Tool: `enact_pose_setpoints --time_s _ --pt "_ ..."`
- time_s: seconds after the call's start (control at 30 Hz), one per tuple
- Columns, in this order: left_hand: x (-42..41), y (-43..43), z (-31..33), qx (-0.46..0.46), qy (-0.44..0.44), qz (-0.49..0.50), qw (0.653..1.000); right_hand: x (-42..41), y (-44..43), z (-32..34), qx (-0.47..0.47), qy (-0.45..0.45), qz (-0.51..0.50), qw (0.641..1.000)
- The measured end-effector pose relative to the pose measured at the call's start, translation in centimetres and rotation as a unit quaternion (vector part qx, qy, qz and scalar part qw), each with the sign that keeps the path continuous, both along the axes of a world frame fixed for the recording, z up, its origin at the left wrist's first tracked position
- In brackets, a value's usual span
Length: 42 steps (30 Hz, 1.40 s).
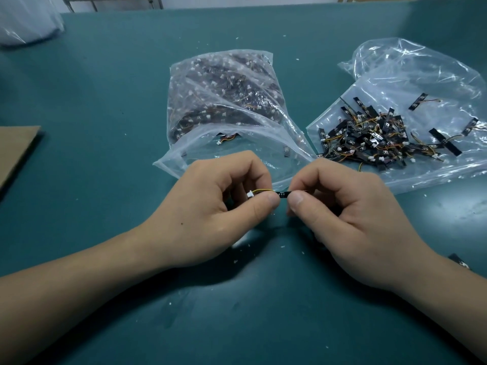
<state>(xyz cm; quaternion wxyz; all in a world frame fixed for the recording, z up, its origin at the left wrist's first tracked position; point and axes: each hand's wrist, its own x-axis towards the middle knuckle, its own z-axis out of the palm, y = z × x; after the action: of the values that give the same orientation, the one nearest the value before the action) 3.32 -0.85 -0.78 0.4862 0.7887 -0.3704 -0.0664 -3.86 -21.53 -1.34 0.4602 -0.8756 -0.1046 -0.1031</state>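
On a green bench (105, 88), a clear bag (224, 96) packed with wired circuit strips lies beside a flattened bag (421, 75) bearing a loose pile (369, 138) of them. In front, the left hand (210, 209) and right hand (353, 219) hold one black strip (282, 194) between them above the bench, the left grip pinching its yellow wire (263, 190), the right pinching the strip.

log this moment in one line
left hand: pinches wire | right hand: pinches strip | full bag: behind | pile: on flat bag

left grip (221, 206) and right grip (342, 214) close together, both in curled pinches
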Motion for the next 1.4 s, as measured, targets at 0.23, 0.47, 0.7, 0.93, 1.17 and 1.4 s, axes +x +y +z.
enact_pose_setpoints --time_s 0.23,0.47,0.7,0.93,1.17,1.4 --pt "0.10 0.32 -0.06 -0.038 0.041 -0.041 0.998 -0.03 0.17 0.10 -0.016 -0.017 0.020 1.000" --pt "0.11 0.44 0.15 -0.059 0.061 -0.061 0.995 -0.01 0.17 0.18 -0.018 -0.025 0.024 0.999" --pt "-0.09 0.25 0.20 -0.031 -0.016 -0.017 0.999 0.08 0.10 0.14 -0.026 -0.024 0.024 0.999" --pt "-0.04 0.24 0.24 -0.029 -0.006 -0.015 0.999 0.12 0.09 0.23 -0.015 -0.015 0.026 0.999" --pt "0.00 0.31 0.12 -0.018 0.001 -0.017 1.000 0.05 0.07 0.25 -0.007 -0.008 0.022 1.000" --pt "-0.01 0.30 -0.06 -0.023 -0.024 -0.001 0.999 -0.04 0.23 0.20 0.041 0.011 0.028 0.999"
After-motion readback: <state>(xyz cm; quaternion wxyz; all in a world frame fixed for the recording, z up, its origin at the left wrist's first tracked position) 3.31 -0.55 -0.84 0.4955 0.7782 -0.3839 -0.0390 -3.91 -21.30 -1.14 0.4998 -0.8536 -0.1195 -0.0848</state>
